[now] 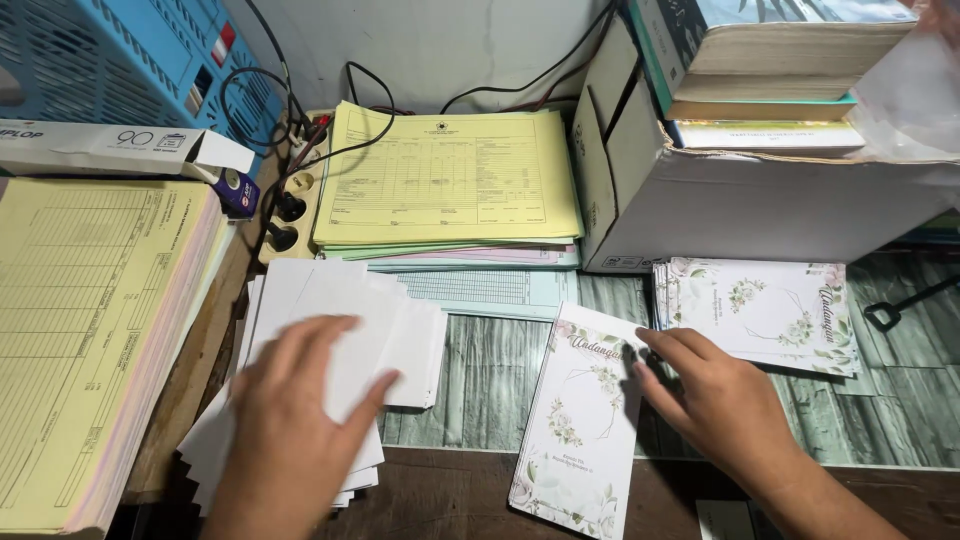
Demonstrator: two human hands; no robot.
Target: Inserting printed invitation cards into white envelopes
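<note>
Two hands lie flat and unclenched: the right hand [715, 395] touches a floral card [585, 420] at its 9 o'clock, long axis near 12-to-6, tilted. The left hand [295, 420] presses a stack of white envelopes [330, 300], seemingly gripping nothing, well apart at the card's 9 o'clock.

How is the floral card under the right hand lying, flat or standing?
Flat. The floral card lies face up on the table, with the right hand touching its upper edge.
</note>
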